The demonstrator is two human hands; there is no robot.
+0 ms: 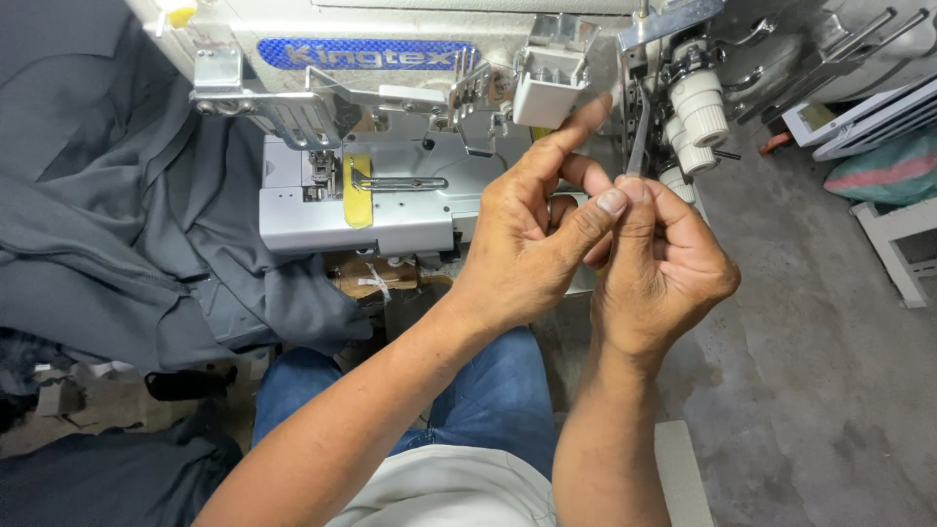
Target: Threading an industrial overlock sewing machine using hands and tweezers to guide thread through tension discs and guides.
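Observation:
Both hands are raised together in front of the right end of a grey industrial sewing machine (pixel 390 195). My right hand (pixel 664 273) pinches a thin metal pair of tweezers (pixel 639 137) that points up toward the thread guides beside two white ribbed knobs (pixel 701 107). My left hand (pixel 527 244) lies against the right one. Its index finger stretches up to a small white box (pixel 542 93) on the machine, and its thumb presses by the right fingertips at the tweezers. Whether the left hand holds anything is hidden.
Dark grey fabric (pixel 117 215) is heaped over the table left of the machine. A yellow strip (pixel 357 190) marks the machine bed. My blue-jeaned legs (pixel 488 390) are below. Concrete floor (pixel 810 371) lies at right, with a white frame (pixel 898 234) and folded cloth (pixel 888 171).

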